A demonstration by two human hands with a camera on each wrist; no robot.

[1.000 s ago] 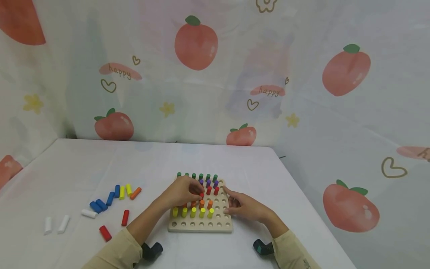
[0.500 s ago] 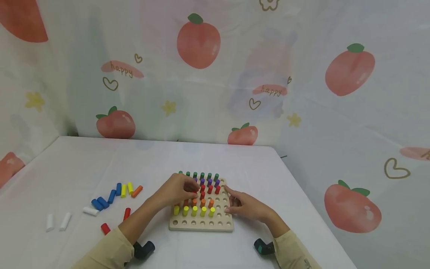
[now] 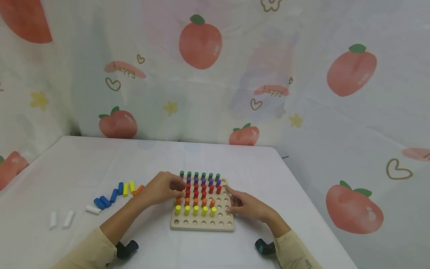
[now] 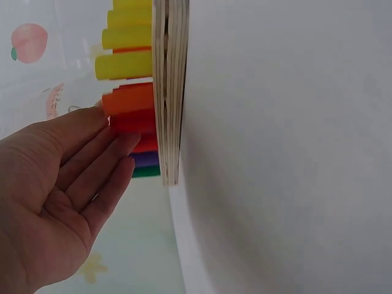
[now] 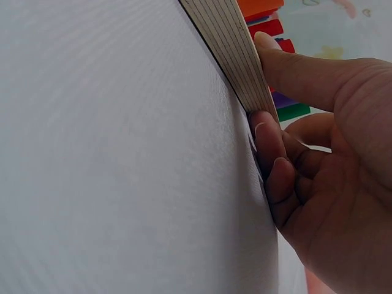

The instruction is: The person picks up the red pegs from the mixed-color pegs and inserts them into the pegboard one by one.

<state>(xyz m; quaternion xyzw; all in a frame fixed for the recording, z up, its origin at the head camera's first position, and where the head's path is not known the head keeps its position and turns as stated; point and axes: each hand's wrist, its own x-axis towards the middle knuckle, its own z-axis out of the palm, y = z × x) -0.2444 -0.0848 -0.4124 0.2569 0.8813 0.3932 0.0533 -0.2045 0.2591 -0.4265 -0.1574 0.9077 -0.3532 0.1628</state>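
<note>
A wooden pegboard (image 3: 202,226) lies on the table, set with rows of green, purple, red, orange and yellow pegs. My left hand (image 3: 164,189) is at the board's left side, its fingertips right beside the leftmost red peg (image 3: 187,194). In the left wrist view, the thumb reaches behind an orange peg (image 4: 125,102) and the other fingers lie loosely spread by the red and purple pegs. My right hand (image 3: 246,205) grips the right edge of the board, the thumb (image 5: 294,67) over its top and curled fingers (image 5: 271,144) against its side.
Left of the board lie loose pegs: several blue ones (image 3: 105,201), yellow ones (image 3: 125,189), an orange one (image 3: 138,189) and white ones (image 3: 68,219). Black angled devices (image 3: 264,246) sit at both wrists. A fruit-print curtain (image 3: 201,93) hangs behind the white table (image 3: 235,160).
My left hand has moved left along the second red row, uncovering the red pegs there. Its forearm now covers the loose red pegs on the table. The right hand stays at the board's edge.
</note>
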